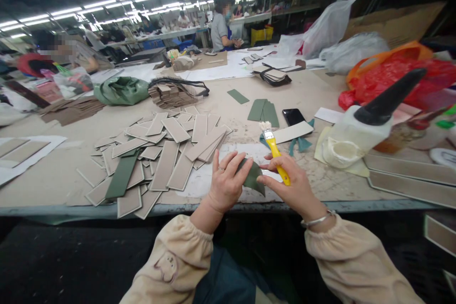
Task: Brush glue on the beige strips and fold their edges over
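Observation:
Near the table's front edge, my left hand (228, 178) grips a dark green strip (253, 179) by its left side. The strip is bent, and part of it is hidden behind my fingers. My right hand (290, 183) pinches the strip's right end between thumb and finger. That same hand also holds a paintbrush (274, 149) with a yellow handle, its pale bristles pointing up and away from me. Left of my hands lies a loose pile of beige rectangular pieces (166, 164) with light edges. A green strip (123, 175) rests on top of that pile.
Ahead lie green pieces (263, 111), a black phone (293, 117) and a pale strip (294, 132). At right stand a white plastic container (351, 135) with a black spout and a red bag (402, 80). A green bag (123, 91) sits back left. People work further off.

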The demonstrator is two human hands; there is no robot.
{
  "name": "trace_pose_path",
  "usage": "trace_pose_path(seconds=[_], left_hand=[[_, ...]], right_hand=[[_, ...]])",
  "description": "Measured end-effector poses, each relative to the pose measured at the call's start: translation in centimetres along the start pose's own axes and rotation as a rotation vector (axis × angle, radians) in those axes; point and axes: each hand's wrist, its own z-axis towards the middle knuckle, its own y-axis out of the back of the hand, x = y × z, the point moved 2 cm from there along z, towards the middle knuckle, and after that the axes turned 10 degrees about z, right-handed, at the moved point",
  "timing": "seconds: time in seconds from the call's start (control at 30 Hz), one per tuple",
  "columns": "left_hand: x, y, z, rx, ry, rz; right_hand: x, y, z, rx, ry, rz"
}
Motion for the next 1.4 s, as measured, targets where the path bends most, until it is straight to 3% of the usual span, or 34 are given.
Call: trace_pose_path(seconds=[0.2,0.4,0.53,0.63,0.73,0.8,0.97,1.03,1.23,1.4], left_hand=[[-1.3,0.1,0.1,-0.014,-0.037,-0.050],[1.5,0.0,-2.0,0.098,0.218,-0.108],[2.3,-0.9,-4.7,0.249,0.139,-0.298],[2.0,-1.5,-5.8,0.327,0.045,-0.346],[1.5,-2.0,-5.9,0.358,-0.025,-0.345],[1.3,-2.1,-5.6,0.328,0.024,-0.402],[1.1,-2.2,-4.9,0.270,0.321,-0.584],[0.9,-2.2,-4.8,0.280,0.291,-0.509],[0.1,-2.7,-4.8,0.365,0.007,-0.207],[-0.3,-3.0,-4.7,0.426,-0.069,-0.105]], right_hand=[[0.2,-0.8,0.2,0.027,0.056,-0.061],[0.0,2.5,0.5,-0.012,-0.045,-0.031],[-0.5,3.8,0.5,0.068,-0.100,-0.004],[-0.9,3.2,0.6,0.190,-0.118,-0.004],[-1.5,2.5,0.9,0.226,-0.149,0.016],[-1.8,2.4,1.1,0.188,-0.159,0.044],[-1.8,2.3,1.2,0.143,-0.077,-0.003],[-1.8,2.0,1.0,0.200,-0.034,-0.049],[-2.1,1.3,0.7,0.330,0.034,-0.088],[-2.3,1.9,0.7,0.337,0.024,-0.066]])
